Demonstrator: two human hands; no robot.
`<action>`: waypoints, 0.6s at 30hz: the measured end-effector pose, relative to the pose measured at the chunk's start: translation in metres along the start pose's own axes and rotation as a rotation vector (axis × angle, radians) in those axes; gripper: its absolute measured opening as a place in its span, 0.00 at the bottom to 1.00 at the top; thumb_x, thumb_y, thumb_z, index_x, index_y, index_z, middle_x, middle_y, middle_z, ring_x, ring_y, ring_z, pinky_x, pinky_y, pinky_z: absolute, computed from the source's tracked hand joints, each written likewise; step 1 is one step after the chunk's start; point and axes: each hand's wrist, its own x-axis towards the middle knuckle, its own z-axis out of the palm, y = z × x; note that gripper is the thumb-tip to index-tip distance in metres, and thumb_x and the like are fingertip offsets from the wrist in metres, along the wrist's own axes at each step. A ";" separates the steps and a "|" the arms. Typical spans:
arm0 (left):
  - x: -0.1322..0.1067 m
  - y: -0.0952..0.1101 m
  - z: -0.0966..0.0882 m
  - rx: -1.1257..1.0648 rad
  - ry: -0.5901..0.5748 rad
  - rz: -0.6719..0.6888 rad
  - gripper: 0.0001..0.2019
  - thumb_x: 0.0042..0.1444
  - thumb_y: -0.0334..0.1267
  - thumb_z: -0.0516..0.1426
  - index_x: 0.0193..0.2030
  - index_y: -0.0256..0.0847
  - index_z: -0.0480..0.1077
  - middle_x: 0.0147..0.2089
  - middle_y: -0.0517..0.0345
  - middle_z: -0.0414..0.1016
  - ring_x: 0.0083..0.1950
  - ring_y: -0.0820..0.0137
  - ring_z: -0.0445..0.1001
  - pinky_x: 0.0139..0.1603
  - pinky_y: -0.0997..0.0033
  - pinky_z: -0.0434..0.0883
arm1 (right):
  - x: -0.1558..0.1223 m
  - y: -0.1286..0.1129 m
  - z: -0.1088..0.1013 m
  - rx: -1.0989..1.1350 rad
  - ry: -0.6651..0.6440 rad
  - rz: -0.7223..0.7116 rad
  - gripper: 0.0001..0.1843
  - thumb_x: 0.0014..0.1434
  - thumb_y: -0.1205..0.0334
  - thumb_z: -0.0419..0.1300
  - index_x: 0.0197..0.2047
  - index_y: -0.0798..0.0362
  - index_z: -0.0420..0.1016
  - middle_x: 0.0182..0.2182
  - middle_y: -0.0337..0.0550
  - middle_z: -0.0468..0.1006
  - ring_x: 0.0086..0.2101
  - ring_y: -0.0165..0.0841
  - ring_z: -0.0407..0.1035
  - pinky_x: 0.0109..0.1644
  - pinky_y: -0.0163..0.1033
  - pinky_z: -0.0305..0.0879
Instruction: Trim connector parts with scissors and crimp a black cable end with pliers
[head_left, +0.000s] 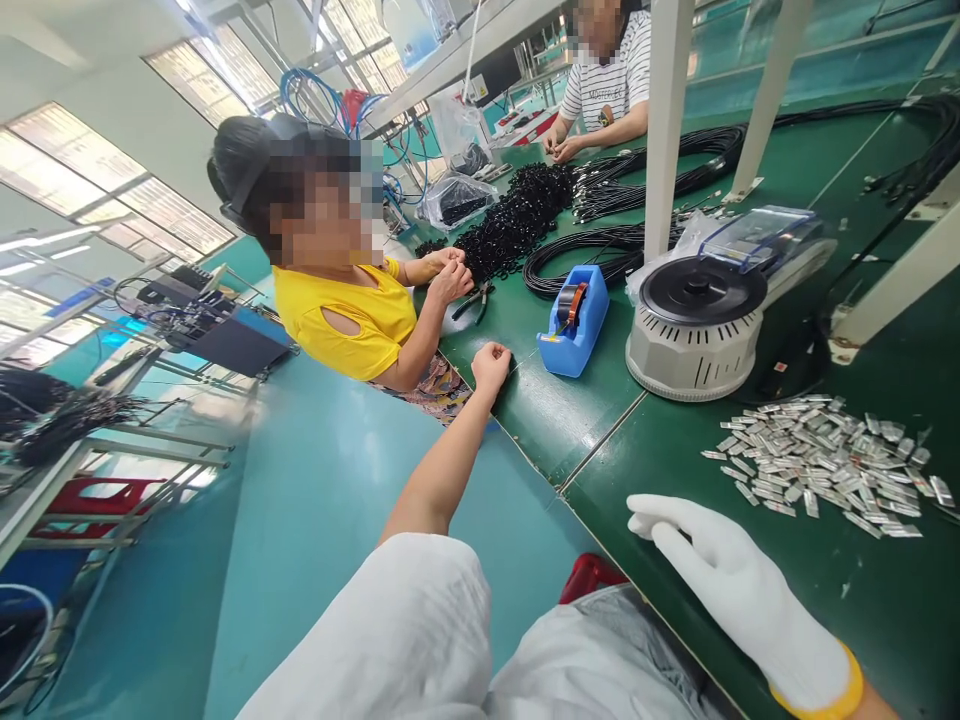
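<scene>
Left arm bare from a white sleeve, stretched toward the frame's centre, left hand (490, 362) curled in a loose fist, right hand (731, 583) in a white glove at lower right, palm down, fingers loosely spread, yellow cuff at the wrist

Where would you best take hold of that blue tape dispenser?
Grip the blue tape dispenser across its two flat side walls, coming from above. The sides look parallel and plain, while the tape roll sits in the top middle, so probably grasp toward the low front end.
</scene>
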 end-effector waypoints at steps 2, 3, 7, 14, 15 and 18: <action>0.002 -0.004 0.002 0.018 -0.017 0.000 0.18 0.68 0.46 0.60 0.59 0.38 0.72 0.58 0.48 0.76 0.54 0.62 0.78 0.55 0.54 0.79 | 0.000 -0.001 0.001 0.023 0.008 0.009 0.21 0.69 0.42 0.56 0.61 0.35 0.77 0.59 0.34 0.79 0.59 0.32 0.73 0.70 0.38 0.67; 0.004 -0.006 0.003 0.027 -0.024 0.001 0.19 0.68 0.46 0.60 0.59 0.38 0.72 0.58 0.47 0.76 0.55 0.62 0.78 0.56 0.53 0.79 | 0.000 -0.001 0.001 0.031 0.009 0.012 0.22 0.69 0.41 0.56 0.61 0.36 0.77 0.59 0.34 0.79 0.58 0.32 0.73 0.69 0.38 0.67; 0.007 -0.011 0.006 0.055 -0.040 0.010 0.20 0.68 0.46 0.60 0.61 0.38 0.71 0.60 0.47 0.75 0.56 0.61 0.77 0.57 0.52 0.78 | -0.001 -0.006 0.001 0.047 -0.005 -0.014 0.23 0.69 0.39 0.55 0.60 0.36 0.78 0.57 0.36 0.80 0.57 0.34 0.74 0.68 0.41 0.68; 0.008 -0.011 0.007 0.097 -0.047 0.016 0.20 0.68 0.46 0.60 0.61 0.39 0.71 0.61 0.46 0.74 0.57 0.61 0.77 0.57 0.52 0.78 | -0.001 -0.002 -0.002 0.048 -0.017 -0.094 0.21 0.70 0.42 0.55 0.58 0.36 0.80 0.57 0.35 0.81 0.56 0.34 0.75 0.67 0.42 0.70; 0.007 -0.010 0.007 0.102 -0.046 0.015 0.20 0.68 0.46 0.60 0.61 0.39 0.71 0.61 0.46 0.74 0.57 0.61 0.77 0.57 0.52 0.78 | 0.000 -0.001 -0.002 0.051 -0.018 -0.117 0.21 0.70 0.41 0.55 0.57 0.37 0.81 0.57 0.36 0.80 0.56 0.34 0.75 0.67 0.42 0.70; 0.005 -0.007 0.004 0.110 -0.038 0.013 0.20 0.68 0.46 0.60 0.62 0.39 0.71 0.61 0.46 0.74 0.57 0.61 0.77 0.57 0.52 0.78 | 0.001 0.004 -0.001 0.033 -0.011 -0.206 0.23 0.70 0.39 0.54 0.52 0.41 0.84 0.55 0.39 0.82 0.56 0.36 0.75 0.67 0.43 0.70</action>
